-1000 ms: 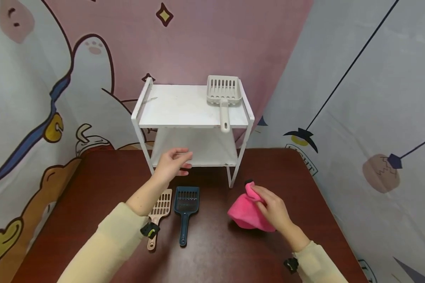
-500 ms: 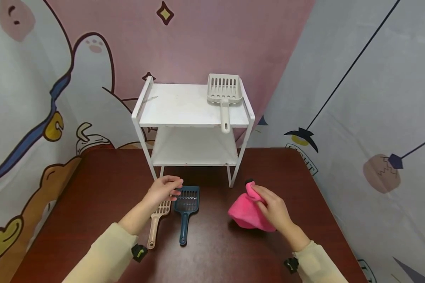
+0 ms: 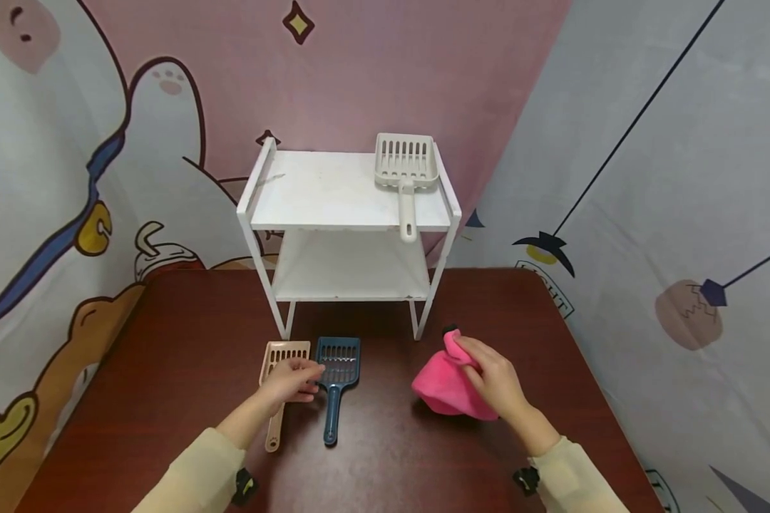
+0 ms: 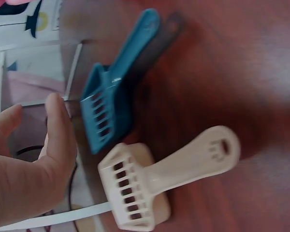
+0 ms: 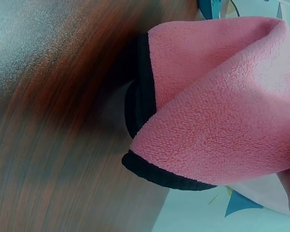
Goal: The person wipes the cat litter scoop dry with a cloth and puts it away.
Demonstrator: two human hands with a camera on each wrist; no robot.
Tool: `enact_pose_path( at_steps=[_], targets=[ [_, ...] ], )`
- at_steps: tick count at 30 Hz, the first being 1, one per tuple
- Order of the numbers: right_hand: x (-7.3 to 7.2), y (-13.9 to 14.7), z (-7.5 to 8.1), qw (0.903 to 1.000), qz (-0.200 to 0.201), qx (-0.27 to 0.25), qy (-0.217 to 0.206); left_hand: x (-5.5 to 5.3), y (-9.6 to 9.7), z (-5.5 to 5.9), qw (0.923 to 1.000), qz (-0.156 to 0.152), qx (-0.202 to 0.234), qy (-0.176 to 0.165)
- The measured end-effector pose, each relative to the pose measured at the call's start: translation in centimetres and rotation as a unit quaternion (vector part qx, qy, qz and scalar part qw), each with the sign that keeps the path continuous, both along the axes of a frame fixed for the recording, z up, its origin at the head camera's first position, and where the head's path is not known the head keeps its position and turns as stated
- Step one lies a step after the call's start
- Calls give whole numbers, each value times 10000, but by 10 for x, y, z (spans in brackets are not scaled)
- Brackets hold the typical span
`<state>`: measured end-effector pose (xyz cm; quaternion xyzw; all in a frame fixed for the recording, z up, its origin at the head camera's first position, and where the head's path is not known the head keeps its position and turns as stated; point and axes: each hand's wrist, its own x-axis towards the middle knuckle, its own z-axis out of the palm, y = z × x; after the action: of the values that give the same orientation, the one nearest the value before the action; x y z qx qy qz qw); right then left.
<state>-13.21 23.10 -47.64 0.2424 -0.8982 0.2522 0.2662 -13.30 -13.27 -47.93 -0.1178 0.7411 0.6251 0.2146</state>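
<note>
My left hand [image 3: 290, 382] hovers over a beige litter scoop [image 3: 274, 429] lying on the table, hiding part of it. In the left wrist view, the thumb and fingers of this hand [image 4: 34, 164] are apart with nothing between them, and the beige scoop [image 4: 183, 166] shows whole. Just right of it lies a dark blue litter scoop [image 3: 333, 417], handle toward me. At the right, my right hand [image 3: 497, 377] pinches the top of a pink cloth [image 3: 445, 388], which hangs in folds. Black edging trims the cloth [image 5: 222, 111] in the right wrist view.
A white two-tier shelf [image 3: 321, 192] stands at the back of the brown table [image 3: 398, 470]. On its top tier, at the right, rests a light grey litter scoop [image 3: 407, 206], its handle jutting past the front edge. A printed wall cloth [image 3: 359, 78] hangs behind.
My left hand has come down and toward me, from in front of the shelf's lower tier to above the beige scoop. The right hand and pink cloth have stayed put.
</note>
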Motion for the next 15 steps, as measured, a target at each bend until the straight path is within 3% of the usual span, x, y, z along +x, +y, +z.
enact_pose_path(
  at_steps=[6, 15],
  targets=[
    [0, 1, 0, 10000, 21, -36, 32, 12, 5, -20, 9998, 81, -124, -131],
    [0, 1, -1, 10000, -7, -11, 63, 18, 10, -35, 9984, 271, -441, -247]
  ],
)
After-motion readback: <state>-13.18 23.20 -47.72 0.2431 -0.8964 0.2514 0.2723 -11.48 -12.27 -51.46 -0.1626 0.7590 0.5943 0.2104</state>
